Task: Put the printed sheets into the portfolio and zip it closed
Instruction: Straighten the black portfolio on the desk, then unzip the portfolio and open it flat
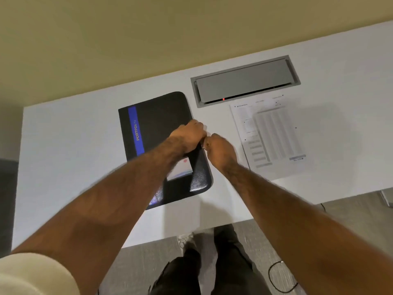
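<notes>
portfolio (157, 124) lies closed left of the grip, left hand (188, 135) curled over its right edge, pinning it. right hand (220, 149) just beside pinches what looks like the zip pull (204, 147). imo keep that edge held n pull along the teeth, slow at corners. printed sheets (270, 133) lie right of the grip, apart; desk (187, 222) ends nearer me, cable hatch (244, 81) beyond.

Print on the sheets (270, 133) is unreadably blurred

White table (63, 156), grey recessed cable box (244, 81) with red light (223, 99), black cable (269, 272) on carpet (136, 269)
</notes>
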### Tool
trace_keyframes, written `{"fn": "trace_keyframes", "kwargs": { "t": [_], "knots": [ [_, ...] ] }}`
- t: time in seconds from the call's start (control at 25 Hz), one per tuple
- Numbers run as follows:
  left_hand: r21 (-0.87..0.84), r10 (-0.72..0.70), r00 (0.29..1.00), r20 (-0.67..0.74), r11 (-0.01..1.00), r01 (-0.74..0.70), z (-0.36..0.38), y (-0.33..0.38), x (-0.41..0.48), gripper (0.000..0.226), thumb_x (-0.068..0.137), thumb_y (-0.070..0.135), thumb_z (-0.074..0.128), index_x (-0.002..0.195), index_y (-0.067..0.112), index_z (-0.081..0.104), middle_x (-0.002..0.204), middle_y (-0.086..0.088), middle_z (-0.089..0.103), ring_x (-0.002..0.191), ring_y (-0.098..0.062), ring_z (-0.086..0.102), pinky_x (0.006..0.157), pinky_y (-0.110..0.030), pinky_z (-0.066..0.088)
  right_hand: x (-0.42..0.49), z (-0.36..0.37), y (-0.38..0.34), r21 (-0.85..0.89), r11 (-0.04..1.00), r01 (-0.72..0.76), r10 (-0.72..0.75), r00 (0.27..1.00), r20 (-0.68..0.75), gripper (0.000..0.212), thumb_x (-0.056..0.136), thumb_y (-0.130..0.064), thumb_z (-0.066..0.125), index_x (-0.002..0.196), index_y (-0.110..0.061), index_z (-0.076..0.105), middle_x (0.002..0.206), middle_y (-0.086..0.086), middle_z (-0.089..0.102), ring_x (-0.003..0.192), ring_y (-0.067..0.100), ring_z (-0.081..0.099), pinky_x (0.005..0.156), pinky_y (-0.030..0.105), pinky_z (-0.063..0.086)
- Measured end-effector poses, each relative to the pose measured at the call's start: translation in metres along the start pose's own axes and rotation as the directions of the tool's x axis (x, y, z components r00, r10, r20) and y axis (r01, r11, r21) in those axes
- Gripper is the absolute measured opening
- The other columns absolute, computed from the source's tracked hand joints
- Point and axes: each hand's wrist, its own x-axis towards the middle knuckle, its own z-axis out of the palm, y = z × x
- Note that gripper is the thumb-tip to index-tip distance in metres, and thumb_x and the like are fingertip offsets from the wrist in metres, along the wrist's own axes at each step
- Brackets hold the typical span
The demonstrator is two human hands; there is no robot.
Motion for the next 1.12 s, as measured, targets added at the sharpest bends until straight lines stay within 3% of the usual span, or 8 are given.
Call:
{"fn": "trace_keyframes", "kwargs": {
  "t": [0.12, 0.24, 0.4, 0.52, 0.76, 0.88, 1.0, 1.12],
  "knots": [
    [-0.021, -0.005, 1.000, -0.012, 1.000, 0.004, -0.001, -0.005, 0.007, 0.020, 0.093, 0.014, 0.054, 0.112, 0.015, 0.061, 0.124, -0.010, 0.051, 0.112, -0.029, 0.055, 0.098, -0.045, 0.051, -0.007, 0.009, 0.001, 0.010, 1.000, -0.024, 0.025, 0.999, -0.047, 0.009, 0.097, -0.023, 0.056, 0.097, -0.017, 0.063, 0.089, 0.000, 0.057, 0.076, 0.017, 0.055, 0.071, 0.029, 0.049],
    [-0.028, -0.028, 0.999, -0.044, 0.999, 0.027, -0.003, -0.010, 0.010, 0.016, 0.093, 0.010, 0.055, 0.106, 0.015, 0.061, 0.117, -0.010, 0.053, 0.101, -0.026, 0.057, 0.094, -0.043, 0.054, -0.034, 0.023, 0.010, 0.008, 0.999, -0.050, 0.051, 0.995, -0.080, 0.010, 0.093, -0.016, 0.056, 0.090, -0.013, 0.064, 0.085, 0.001, 0.056, 0.074, 0.020, 0.054, 0.066, 0.029, 0.045],
    [-0.032, -0.017, 0.998, -0.052, 0.999, 0.016, -0.005, -0.008, 0.003, 0.016, 0.091, 0.004, 0.059, 0.101, 0.017, 0.061, 0.115, -0.010, 0.054, 0.100, -0.025, 0.056, 0.093, -0.043, 0.054, -0.079, 0.041, 0.019, -0.004, 0.999, -0.052, 0.050, 0.983, -0.177, 0.007, 0.091, -0.008, 0.061, 0.090, -0.007, 0.067, 0.085, 0.008, 0.063, 0.073, 0.022, 0.059, 0.061, 0.029, 0.052],
    [-0.019, -0.036, 0.998, -0.060, 0.999, 0.035, -0.003, -0.004, -0.003, 0.016, 0.092, 0.007, 0.060, 0.105, 0.014, 0.063, 0.116, -0.010, 0.054, 0.099, -0.026, 0.058, 0.092, -0.043, 0.055, -0.100, 0.048, 0.014, 0.006, 0.995, -0.098, 0.098, 0.979, -0.181, 0.011, 0.093, -0.005, 0.057, 0.092, -0.010, 0.067, 0.084, 0.003, 0.060, 0.073, 0.015, 0.056, 0.062, 0.027, 0.052],
    [-0.081, -0.068, 0.996, -0.049, 0.995, 0.064, 0.007, -0.001, -0.010, 0.014, 0.091, 0.011, 0.061, 0.103, 0.016, 0.058, 0.116, -0.009, 0.053, 0.096, -0.024, 0.058, 0.089, -0.041, 0.056, -0.138, 0.079, -0.009, 0.111, 0.971, -0.209, 0.229, 0.950, -0.213, 0.011, 0.090, -0.009, 0.066, 0.099, -0.015, 0.066, 0.095, 0.001, 0.062, 0.089, 0.016, 0.056, 0.068, 0.024, 0.051],
    [-0.071, -0.069, 0.994, -0.088, 0.995, 0.063, 0.013, 0.008, -0.016, 0.018, 0.090, 0.010, 0.065, 0.106, 0.014, 0.062, 0.122, -0.008, 0.050, 0.100, -0.025, 0.056, 0.090, -0.039, 0.056, -0.156, 0.092, -0.019, 0.128, 0.975, -0.181, 0.201, 0.964, -0.174, 0.015, 0.091, -0.016, 0.067, 0.106, -0.018, 0.068, 0.107, 0.002, 0.062, 0.098, 0.016, 0.056, 0.075, 0.024, 0.053],
    [-0.121, -0.142, 0.985, -0.098, 0.984, 0.130, 0.011, 0.011, -0.022, 0.027, 0.087, 0.000, 0.065, 0.110, 0.015, 0.064, 0.142, -0.010, 0.045, 0.113, -0.031, 0.057, 0.085, -0.035, 0.056, -0.148, 0.084, -0.011, 0.312, 0.931, -0.189, 0.242, 0.960, -0.140, 0.008, 0.095, -0.017, 0.059, 0.094, -0.018, 0.067, 0.101, -0.001, 0.061, 0.090, 0.012, 0.057, 0.077, 0.021, 0.052],
    [-0.317, -0.257, 0.945, -0.204, 0.930, 0.184, 0.019, 0.019, -0.042, 0.052, 0.091, -0.007, 0.058, 0.135, 0.021, 0.059, 0.161, -0.006, 0.030, 0.143, -0.032, 0.038, 0.106, -0.040, 0.046, -0.121, 0.061, 0.004, 0.569, 0.791, -0.224, 0.310, 0.949, -0.058, 0.016, 0.096, -0.012, 0.051, 0.096, -0.013, 0.066, 0.096, 0.002, 0.067, 0.083, 0.016, 0.063, 0.072, 0.020, 0.053]
  ]
}}
